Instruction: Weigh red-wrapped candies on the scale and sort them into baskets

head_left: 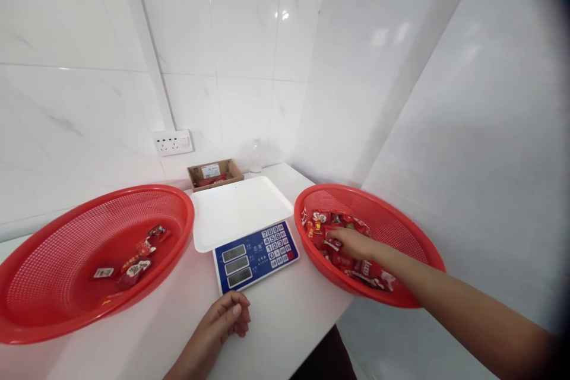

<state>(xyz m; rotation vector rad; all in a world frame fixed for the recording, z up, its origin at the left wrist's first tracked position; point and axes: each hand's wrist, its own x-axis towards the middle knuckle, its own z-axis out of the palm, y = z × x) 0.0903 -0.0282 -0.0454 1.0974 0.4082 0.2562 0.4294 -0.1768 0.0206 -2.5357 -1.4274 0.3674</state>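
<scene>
My right hand (354,242) reaches into the red basket on the right (401,214), its fingers closed down on the heap of red snack packets (332,231) inside. What the fingers grip is hidden among the packets. My left hand (225,317) rests on the white counter just in front of the digital scale (256,255), its fingers curled in with nothing in them. The scale's white tray (236,211) is bare. The larger red basket on the left (44,285) holds a few loose packets (136,261).
A small cardboard box (215,173) stands against the tiled wall behind the scale, next to a clear bottle (255,157). A wall socket (173,142) sits above the counter. The counter's front edge runs near my body; the right basket overhangs it.
</scene>
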